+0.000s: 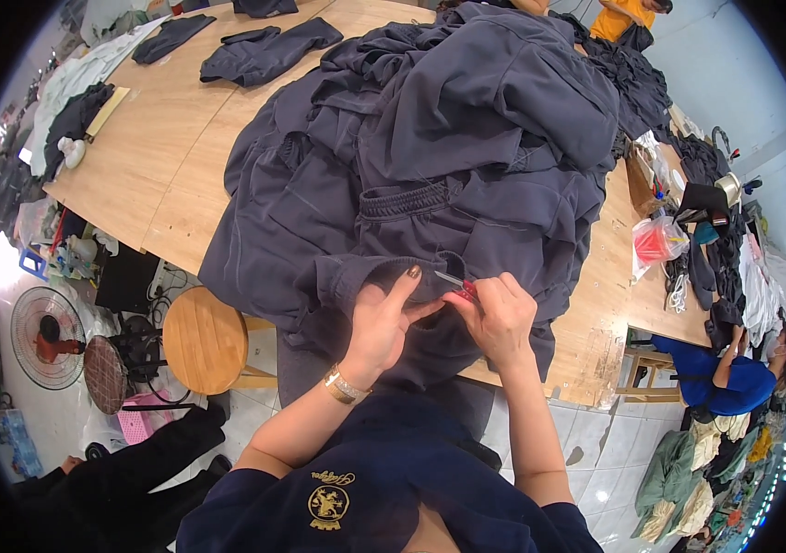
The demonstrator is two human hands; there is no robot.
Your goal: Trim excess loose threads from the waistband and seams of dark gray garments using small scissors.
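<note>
Right-hand fingers first: they're curled round the red handles of the snips (pixel 466 290), with the thumb along the near side. The right hand (pixel 501 323) has the tool, so it's the nearer of the 2, and the metal blade slants up and leftward out of that grasp, its tip just right of the left thumb. The left hand (pixel 380 324) sits at the rim of a dark trouser opening (pixel 348 279), thumb raised and parted from the forefinger; whether the lower fingers pinch cloth, I can't tell. That rim curves round, left of the hand and behind it, toward the blade.

Just beyond, a gathered waistband (pixel 407 201) runs roughly left to right, ribbed and puckered against smoother cloth. Past that, the big pile of dark garments (pixel 494 101) rises in soft, matte folds, with fine pale threads on its surface. Under it all, the wooden table (pixel 167 152), flat and pale-grained. Off to the left, a round stool (pixel 205 341) with a smooth wooden seat, then a wire-caged fan (pixel 47 337). Far right, a co-worker in blue (pixel 729 387) sits near the table's edge.
</note>
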